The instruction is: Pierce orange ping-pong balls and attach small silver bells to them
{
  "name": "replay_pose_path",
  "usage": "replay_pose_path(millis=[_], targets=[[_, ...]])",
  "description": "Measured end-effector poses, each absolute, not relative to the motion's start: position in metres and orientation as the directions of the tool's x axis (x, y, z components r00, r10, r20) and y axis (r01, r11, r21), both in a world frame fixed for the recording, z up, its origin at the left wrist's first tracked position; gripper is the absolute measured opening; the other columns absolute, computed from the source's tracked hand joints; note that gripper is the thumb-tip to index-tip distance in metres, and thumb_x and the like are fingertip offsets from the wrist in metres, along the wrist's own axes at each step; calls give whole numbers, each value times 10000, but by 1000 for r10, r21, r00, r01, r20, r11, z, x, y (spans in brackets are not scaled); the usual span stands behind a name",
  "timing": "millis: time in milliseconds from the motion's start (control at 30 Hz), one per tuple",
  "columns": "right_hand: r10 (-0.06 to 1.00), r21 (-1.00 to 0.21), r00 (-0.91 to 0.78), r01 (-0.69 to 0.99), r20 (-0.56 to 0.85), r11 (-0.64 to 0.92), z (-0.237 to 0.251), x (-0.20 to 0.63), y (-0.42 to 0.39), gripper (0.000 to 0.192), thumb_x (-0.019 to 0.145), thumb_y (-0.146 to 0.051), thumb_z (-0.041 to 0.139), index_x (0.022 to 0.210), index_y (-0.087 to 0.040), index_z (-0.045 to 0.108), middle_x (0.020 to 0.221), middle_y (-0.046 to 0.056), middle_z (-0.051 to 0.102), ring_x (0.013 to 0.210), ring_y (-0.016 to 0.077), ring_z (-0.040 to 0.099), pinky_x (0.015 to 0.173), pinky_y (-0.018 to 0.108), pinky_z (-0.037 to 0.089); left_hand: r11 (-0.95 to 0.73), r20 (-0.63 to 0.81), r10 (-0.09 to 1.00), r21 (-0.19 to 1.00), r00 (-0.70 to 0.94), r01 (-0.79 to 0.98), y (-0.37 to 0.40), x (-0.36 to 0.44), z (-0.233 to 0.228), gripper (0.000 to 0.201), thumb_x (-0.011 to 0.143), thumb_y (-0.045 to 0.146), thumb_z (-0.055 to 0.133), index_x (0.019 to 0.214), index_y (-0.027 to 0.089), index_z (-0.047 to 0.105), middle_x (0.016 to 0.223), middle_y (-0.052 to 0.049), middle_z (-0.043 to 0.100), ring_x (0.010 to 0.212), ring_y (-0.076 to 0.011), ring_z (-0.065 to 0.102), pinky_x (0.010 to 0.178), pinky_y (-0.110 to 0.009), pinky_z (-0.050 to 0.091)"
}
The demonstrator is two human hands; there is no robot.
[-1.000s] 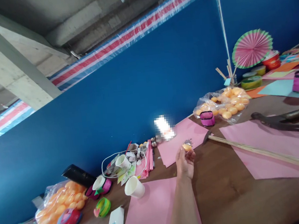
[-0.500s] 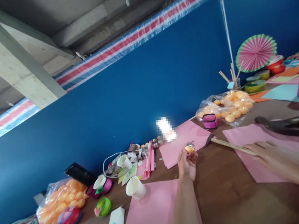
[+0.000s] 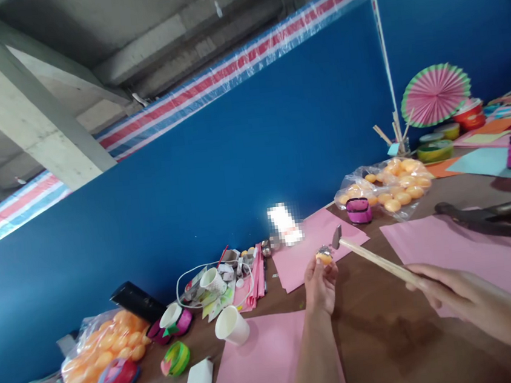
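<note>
Small hammer (image 3: pixel 374 259) has been lifted off the tabletop (image 3: pixel 376 340), handle gripped by the right hand (image 3: pixel 453 294); head just beside the orange ball (image 3: pixel 324 259), pinched in the left hand (image 3: pixel 321 287). Ball probably light, crushable; best held low, by its sides.

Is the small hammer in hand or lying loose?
In hand: the right hand grips the small hammer by its pale wooden handle.

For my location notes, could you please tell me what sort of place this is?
Probably a makeshift indoor craft workspace, judging by the pink paper sheets on the table and the pleated pink fan, with a bare concrete pillar beyond the blue partition.
</note>
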State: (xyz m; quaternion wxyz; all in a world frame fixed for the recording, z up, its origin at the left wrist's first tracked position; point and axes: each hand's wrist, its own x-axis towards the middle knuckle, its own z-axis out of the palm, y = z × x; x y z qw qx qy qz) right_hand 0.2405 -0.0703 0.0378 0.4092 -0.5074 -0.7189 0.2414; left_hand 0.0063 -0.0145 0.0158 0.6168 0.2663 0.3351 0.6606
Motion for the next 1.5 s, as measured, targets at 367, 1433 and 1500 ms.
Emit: replay_pose_path(millis=[367,1433,1500], targets=[[930,-805,-285,481,233,349,42,225,-76,327,788,-313,412,1083,-222,519,839,53,685,692,178,639,592,226,510,17,-77,995,759,-63,-651,-15,7,16,296,683,286,638,945,152,603,871,-72,634,727,-109,604,701,-229,481],[926,-782,-242,498,290,375,36,223,-83,316,804,-315,404,1090,-222,504,888,52,682,797,184,643,648,225,515,-2,-55,996,754,-66,-656,-14,7,17,296,685,322,631,930,159,598,890,-79,645,761,-121,614,755,-258,465],[925,-791,-247,483,289,376,33,222,-82,321,799,-313,411,1093,-223,505,930,54,676,817,185,643,655,218,517,-10,-38,998,757,-59,-654,-13,7,15,283,693,310,625,924,149,600,880,-76,645,751,-116,614,760,-255,463]])
